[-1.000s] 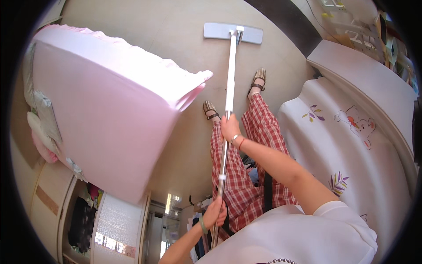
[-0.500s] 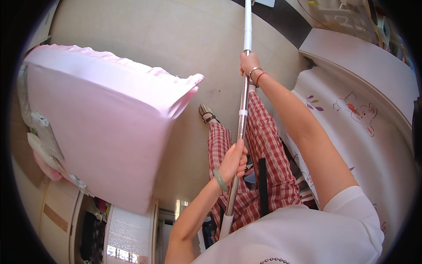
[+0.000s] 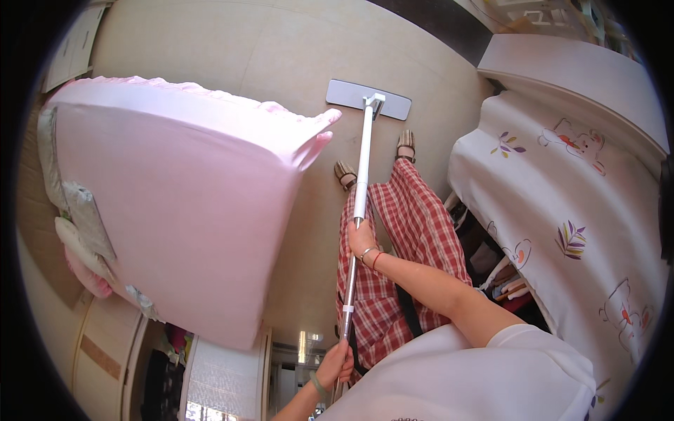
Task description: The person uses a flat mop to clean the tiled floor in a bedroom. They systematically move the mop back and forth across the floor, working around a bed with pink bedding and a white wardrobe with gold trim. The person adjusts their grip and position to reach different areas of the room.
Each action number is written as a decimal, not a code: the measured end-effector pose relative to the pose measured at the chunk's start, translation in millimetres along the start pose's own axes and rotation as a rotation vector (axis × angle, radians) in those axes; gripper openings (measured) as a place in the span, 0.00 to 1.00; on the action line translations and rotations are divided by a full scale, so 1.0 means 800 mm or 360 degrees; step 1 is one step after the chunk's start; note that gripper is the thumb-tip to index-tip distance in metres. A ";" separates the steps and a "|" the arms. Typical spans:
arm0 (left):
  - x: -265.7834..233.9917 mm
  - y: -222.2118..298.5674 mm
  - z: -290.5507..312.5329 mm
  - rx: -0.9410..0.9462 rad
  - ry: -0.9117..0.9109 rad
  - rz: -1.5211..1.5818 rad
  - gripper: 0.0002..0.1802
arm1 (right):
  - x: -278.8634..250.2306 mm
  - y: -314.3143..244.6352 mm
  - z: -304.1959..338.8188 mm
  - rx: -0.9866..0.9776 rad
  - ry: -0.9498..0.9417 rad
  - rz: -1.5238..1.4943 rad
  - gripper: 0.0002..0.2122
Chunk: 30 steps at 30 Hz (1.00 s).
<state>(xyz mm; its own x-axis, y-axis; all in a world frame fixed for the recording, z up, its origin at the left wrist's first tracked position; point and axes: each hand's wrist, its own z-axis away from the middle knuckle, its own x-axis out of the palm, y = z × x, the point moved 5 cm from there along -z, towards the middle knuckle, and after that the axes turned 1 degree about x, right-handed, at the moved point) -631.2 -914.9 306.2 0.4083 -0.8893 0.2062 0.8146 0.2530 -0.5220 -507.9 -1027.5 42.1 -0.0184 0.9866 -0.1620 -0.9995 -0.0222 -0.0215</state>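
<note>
A flat mop [image 3: 363,165] with a white and metal pole slants down from the floor ahead toward my body. Its rectangular mop head [image 3: 342,92] lies on the tiles just beyond my sandalled feet. My right hand [image 3: 361,238] is wrapped round the pole below the white section. Lower down, near my waist, my left hand [image 3: 335,365] grips the metal part of the same pole. The pole's bottom end is hidden beside my body.
On the left stands a bed with a pink sheet [image 3: 175,203] and ruffled edge, its corner close to the mop head. At right, a white cloth [image 3: 533,182] with printed animals and leaves hangs over shelving. A white cabinet [image 3: 225,368] stands at lower left. Beige tiled floor [image 3: 281,49] stretches ahead.
Both hands have drawn the mop back toward my body, and the mop head has come closer, near my feet. My right hand has dropped from far ahead to thigh level.
</note>
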 end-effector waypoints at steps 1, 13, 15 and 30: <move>-0.003 -0.002 -0.006 -0.0001 -0.0021 -0.0023 0.21 | -0.001 0.002 -0.001 -0.0002 -0.0024 -0.0003 0.13; 0.193 0.219 -0.148 0.0272 -0.0275 -0.0396 0.22 | -0.182 -0.245 -0.185 -0.0535 0.0379 0.0048 0.11; 0.252 0.271 -0.178 0.0355 -0.0340 -0.0482 0.24 | -0.238 -0.310 -0.227 -0.0538 0.0391 0.0020 0.12; 0.337 0.293 -0.239 0.0399 -0.0313 -0.0653 0.24 | -0.348 -0.331 -0.271 -0.0512 0.0476 -0.0108 0.11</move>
<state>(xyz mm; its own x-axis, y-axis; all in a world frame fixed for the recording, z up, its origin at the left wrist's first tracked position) -408.7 -1167.7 81.1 0.0846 -0.8519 0.5167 0.9878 0.0036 -0.1559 -233.1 -1331.0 -121.0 0.1025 0.8985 -0.4268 -0.9387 -0.0546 -0.3404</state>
